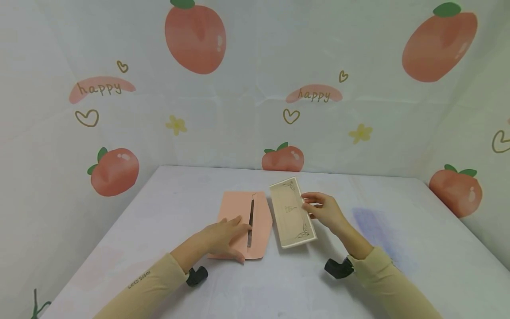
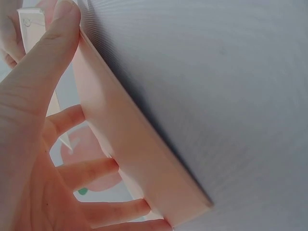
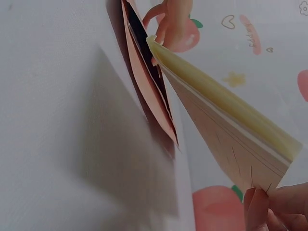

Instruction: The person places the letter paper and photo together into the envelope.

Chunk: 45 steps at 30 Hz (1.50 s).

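A pink envelope [image 1: 235, 204] lies on the table with its pointed flap toward the right. A long dark opening [image 1: 250, 221] runs down it beside the flap; the right wrist view shows the pink layers standing apart there. My left hand [image 1: 225, 235] rests on the envelope with fingers spread, thumb by the near edge. In the left wrist view, those fingertips [image 2: 103, 166] touch the pink paper. To the right, my right hand [image 1: 326, 212] pinches the right edge of a cream card [image 1: 288, 217] with printed corner ornaments. The card is tilted above the table, apart from the envelope.
The white table [image 1: 279, 292] carries a faint bluish patch on its right side. A white backdrop [image 1: 247, 110] printed with peaches, hearts and flowers rises behind it. Black wrist mounts [image 1: 339, 268] sit under both forearms. A green string-like thing [image 1: 36, 305] shows at lower left.
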{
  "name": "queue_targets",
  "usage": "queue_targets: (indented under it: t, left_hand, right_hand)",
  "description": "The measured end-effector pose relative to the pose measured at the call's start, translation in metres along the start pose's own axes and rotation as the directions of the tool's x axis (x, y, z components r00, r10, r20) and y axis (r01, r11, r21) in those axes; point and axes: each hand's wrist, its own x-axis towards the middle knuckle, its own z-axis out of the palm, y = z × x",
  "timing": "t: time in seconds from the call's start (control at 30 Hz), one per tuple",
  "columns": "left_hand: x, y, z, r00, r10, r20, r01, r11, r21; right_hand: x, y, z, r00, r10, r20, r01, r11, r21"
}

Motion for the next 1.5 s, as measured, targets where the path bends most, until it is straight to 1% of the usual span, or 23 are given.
queue_targets:
  t: [0.33,0.5,0.77,0.97,1.3,1.5]
  left_hand:
    - [0.0,0.0,0.001,1.0,0.002,-0.002,-0.002,1.0,0.001]
    - [0.001,0.0,0.0,1.0,0.005,-0.002,-0.005,1.0,0.006]
    - [0.002,0.0,0.0,1.0,-0.006,0.005,0.006,1.0,0.004]
    - [0.002,0.0,0.0,1.0,0.002,0.005,-0.002,1.0,0.006]
    - [0.003,0.0,0.001,1.0,0.007,0.002,-0.007,1.0,0.005]
    - [0.002,-0.001,0.001,1.0,0.01,-0.001,-0.01,1.0,-0.002]
  right_hand:
    - [0.001,-0.005,0.01,1.0,-0.018,0.021,0.018,1.0,0.011]
    - [0.002,-0.006,0.014,1.0,-0.012,0.028,0.012,1.0,0.008]
    - [0.005,-0.006,0.018,0.999,-0.011,0.04,0.01,1.0,0.012]
    - [0.005,-0.005,0.021,0.999,-0.019,0.046,0.019,1.0,0.01]
    - [0.007,-0.006,0.026,0.998,-0.012,0.054,0.011,1.0,0.025]
    - [0.006,-0.008,0.03,0.998,-0.015,0.06,0.015,1.0,0.006]
